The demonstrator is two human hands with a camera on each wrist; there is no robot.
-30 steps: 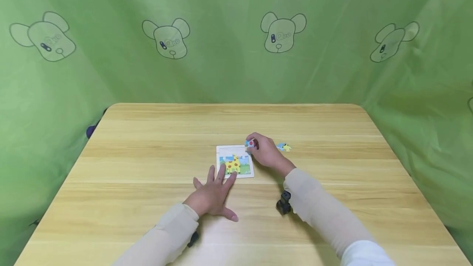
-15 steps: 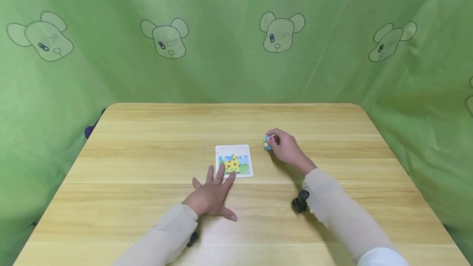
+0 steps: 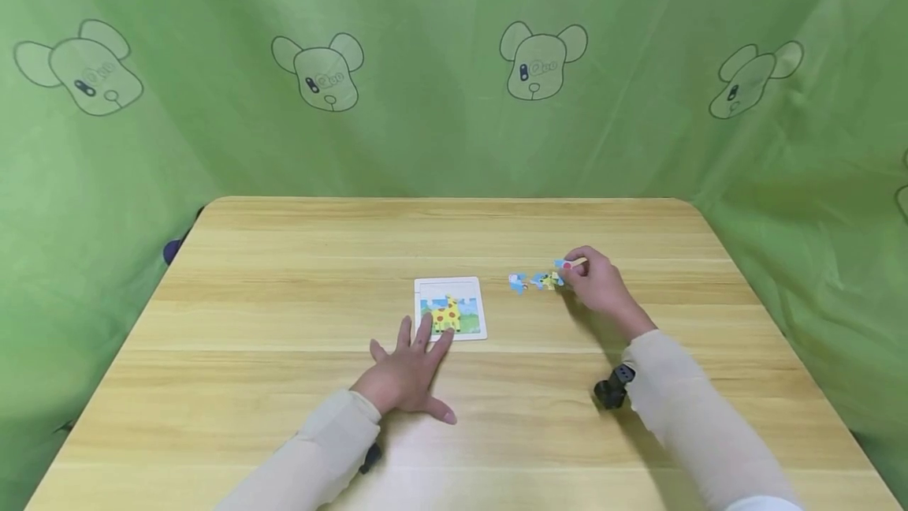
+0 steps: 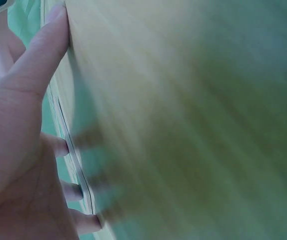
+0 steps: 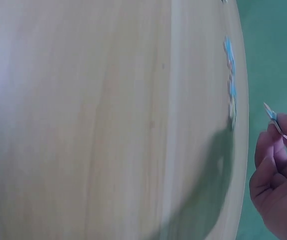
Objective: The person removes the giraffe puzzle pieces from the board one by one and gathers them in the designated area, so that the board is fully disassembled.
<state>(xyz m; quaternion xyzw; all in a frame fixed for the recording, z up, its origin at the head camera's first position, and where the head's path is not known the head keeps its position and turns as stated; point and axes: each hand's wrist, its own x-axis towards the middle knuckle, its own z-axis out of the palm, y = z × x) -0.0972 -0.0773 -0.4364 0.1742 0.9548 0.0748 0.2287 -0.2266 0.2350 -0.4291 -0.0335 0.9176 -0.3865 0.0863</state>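
My left hand (image 3: 407,377) lies spread out, its fingertips on the near edge of a white-framed jigsaw board (image 3: 483,323). The board shows a giraffe picture in its lower part, while its top strip is bare white. In the left wrist view, straight fingers of the left hand (image 4: 13,145) touch the board's edge. To the right, my right hand (image 3: 601,284) pinches a blue puzzle piece (image 3: 565,265) with a red spot. The right wrist view has this piece (image 5: 272,114) between thumb and fingers, raised off the table. Beneath and left of it lie a blue-and-white piece (image 3: 517,283) and yellow-and-blue pieces (image 3: 546,281).
The wooden table (image 3: 284,259) ends at a green curtain (image 3: 433,148) printed with bear heads. A small black camera (image 3: 612,388) sits on the right wrist, and another (image 3: 370,458) under the left.
My right hand has moved right, from the board to the loose pieces, holding the red-spotted piece. The blue-and-white piece now lies on the table. My left hand stays put.
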